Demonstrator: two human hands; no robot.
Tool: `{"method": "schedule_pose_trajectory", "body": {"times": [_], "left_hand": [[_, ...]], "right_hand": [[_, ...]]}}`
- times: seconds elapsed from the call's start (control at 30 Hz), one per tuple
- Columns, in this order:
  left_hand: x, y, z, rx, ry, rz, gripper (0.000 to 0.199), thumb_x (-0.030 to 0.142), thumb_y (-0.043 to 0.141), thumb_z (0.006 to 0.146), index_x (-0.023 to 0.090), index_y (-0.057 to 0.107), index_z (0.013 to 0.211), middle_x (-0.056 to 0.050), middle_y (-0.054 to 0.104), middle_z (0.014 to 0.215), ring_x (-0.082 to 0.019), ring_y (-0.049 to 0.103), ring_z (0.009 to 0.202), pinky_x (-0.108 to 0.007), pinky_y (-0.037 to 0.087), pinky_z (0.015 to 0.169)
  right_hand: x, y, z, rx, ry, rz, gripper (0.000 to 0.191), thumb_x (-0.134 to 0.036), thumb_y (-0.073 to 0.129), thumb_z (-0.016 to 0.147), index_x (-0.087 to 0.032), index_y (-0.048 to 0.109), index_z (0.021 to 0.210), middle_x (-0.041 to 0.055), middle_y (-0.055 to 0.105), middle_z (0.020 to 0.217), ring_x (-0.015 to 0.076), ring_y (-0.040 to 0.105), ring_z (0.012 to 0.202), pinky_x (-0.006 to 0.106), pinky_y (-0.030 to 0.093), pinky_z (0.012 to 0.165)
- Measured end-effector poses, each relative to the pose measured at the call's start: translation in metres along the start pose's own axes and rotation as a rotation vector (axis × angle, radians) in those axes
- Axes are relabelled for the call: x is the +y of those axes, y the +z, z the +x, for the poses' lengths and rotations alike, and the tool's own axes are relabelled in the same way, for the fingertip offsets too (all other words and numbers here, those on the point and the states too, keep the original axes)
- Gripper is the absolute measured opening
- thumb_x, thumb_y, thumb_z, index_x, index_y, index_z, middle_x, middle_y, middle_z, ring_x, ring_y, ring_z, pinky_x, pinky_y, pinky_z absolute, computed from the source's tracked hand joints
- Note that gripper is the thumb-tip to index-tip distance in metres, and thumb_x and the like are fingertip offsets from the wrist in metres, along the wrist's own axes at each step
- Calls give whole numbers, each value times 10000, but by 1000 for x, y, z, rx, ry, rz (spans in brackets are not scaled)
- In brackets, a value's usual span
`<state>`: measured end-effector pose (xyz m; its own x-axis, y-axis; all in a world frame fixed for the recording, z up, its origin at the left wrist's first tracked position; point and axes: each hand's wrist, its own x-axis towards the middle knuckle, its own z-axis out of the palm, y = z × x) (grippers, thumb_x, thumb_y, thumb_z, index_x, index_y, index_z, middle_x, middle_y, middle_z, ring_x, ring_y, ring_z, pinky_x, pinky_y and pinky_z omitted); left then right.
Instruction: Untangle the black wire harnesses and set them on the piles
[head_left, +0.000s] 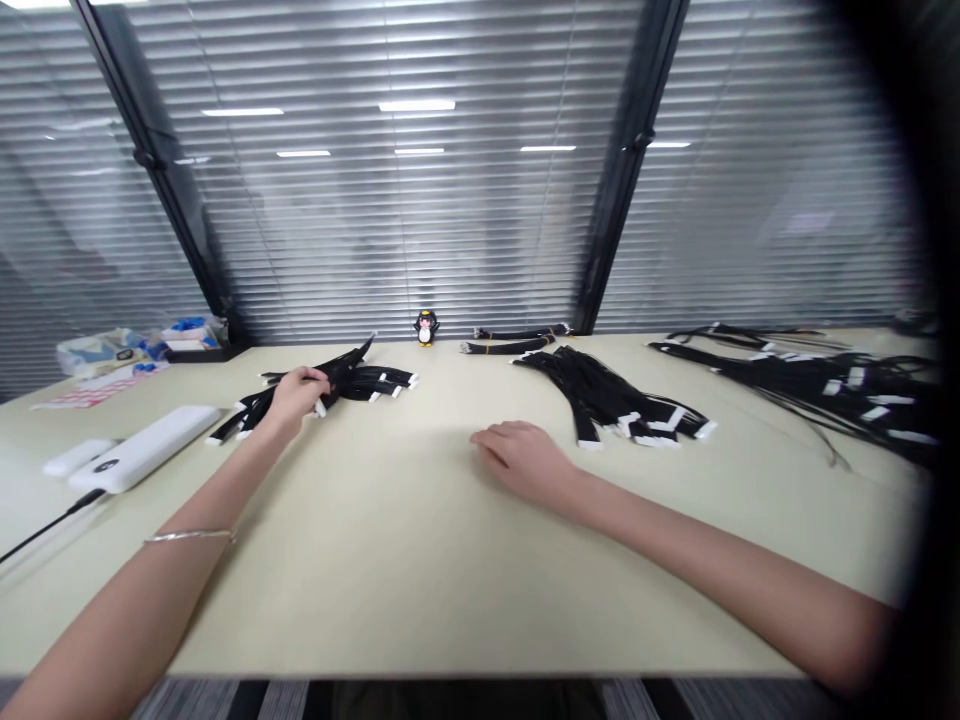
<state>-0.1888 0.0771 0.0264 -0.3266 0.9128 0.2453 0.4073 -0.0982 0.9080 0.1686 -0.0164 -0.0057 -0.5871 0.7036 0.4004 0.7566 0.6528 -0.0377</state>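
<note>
My left hand (298, 392) reaches to a pile of black flat cables (375, 380) with white end connectors on the left half of the table. Its fingers are pinched on a black cable (346, 366), whose far end sticks up above the pile. Part of the pile is hidden behind that hand and wrist. My right hand (523, 458) rests on the tabletop right of the middle, fingers curled together, with nothing visible in it. Just beyond it, to the right, lies a second heap of black cables (592, 385) with white connectors.
A white power bank (146, 448) with a black cord lies at left. Behind it are bagged items (112, 350) and a dark tray (206, 352). A penguin figurine (426, 328) and tied cable bundles (517, 342) stand along the back. More cables (810, 385) spread at far right.
</note>
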Motion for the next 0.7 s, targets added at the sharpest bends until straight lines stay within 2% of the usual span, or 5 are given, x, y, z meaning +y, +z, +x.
{"method": "schedule_pose_trajectory", "body": {"times": [0.13,0.27,0.47,0.6,0.7], "left_hand": [[23,28,-22,-144,-71,-254,378,158,573,652,105,518,1021,-109,629,914,-164,629,822,-317,519,756],[50,61,-76,-419,-151,-610,513,92,673,586,139,512,1070,-98,615,999,-159,630,858,-296,520,793],[71,86,-149,-727,-92,-306,372,162,654,587,149,563,947,-39,587,851,-130,602,725,-249,502,643],[79,83,-165,-931,136,12,184,136,533,609,140,549,792,13,513,702,-46,462,556,-155,344,497],[81,81,-169,-989,256,183,121,145,468,627,155,495,745,33,420,612,-37,346,517,-167,239,462]], "right_hand": [[-18,0,-2,21,-3,341,299,-219,348,894,-204,607,1043,61,632,957,193,548,905,317,386,789],[-23,0,0,10,133,686,293,-312,362,906,-224,587,1072,36,619,1008,161,567,877,297,419,766],[-21,3,4,13,295,1080,456,-454,458,853,-240,415,1253,51,550,1119,147,568,892,320,431,819],[-30,-2,2,-32,249,1229,518,-433,566,792,-224,410,1240,67,536,1128,161,564,921,321,439,821],[-37,-4,-1,-2,302,1329,464,-398,603,769,-210,447,1163,53,561,1039,156,575,862,324,447,802]]}}
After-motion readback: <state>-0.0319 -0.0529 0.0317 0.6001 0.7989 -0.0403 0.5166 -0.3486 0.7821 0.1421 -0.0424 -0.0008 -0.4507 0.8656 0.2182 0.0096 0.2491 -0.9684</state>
